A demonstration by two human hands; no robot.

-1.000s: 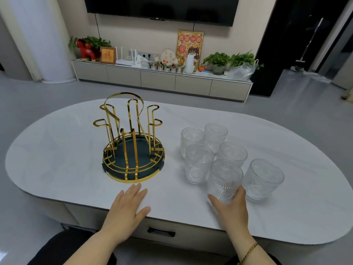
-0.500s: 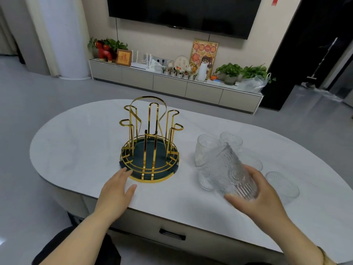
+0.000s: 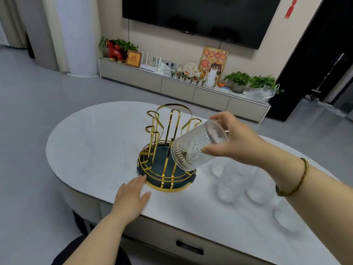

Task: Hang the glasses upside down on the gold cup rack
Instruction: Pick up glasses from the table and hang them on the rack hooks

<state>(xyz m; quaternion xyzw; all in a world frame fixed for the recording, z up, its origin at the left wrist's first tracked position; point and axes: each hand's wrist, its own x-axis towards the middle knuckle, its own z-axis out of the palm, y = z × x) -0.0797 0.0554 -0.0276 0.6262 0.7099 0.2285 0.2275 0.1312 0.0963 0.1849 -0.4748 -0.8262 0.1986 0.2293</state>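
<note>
The gold cup rack (image 3: 168, 131) with a dark green round base stands on the white oval table (image 3: 95, 142). My right hand (image 3: 236, 140) grips a clear embossed glass (image 3: 193, 148) by its bottom end, tilted mouth-down over the rack's right side, in front of a gold prong. My left hand (image 3: 131, 197) lies flat and open on the table, fingertips touching the rack's front-left rim. Several more clear glasses (image 3: 231, 186) stand on the table to the right, partly hidden by my right forearm.
The table's front edge with a drawer handle (image 3: 189, 247) lies close to me. A low cabinet (image 3: 183, 87) with plants and ornaments stands by the far wall under a dark TV (image 3: 198, 16). Grey floor surrounds the table.
My right hand has lifted one glass from the group, carried it left and turned it mouth-down over the rack. My left hand slid forward to the rack's base. The view moved left.
</note>
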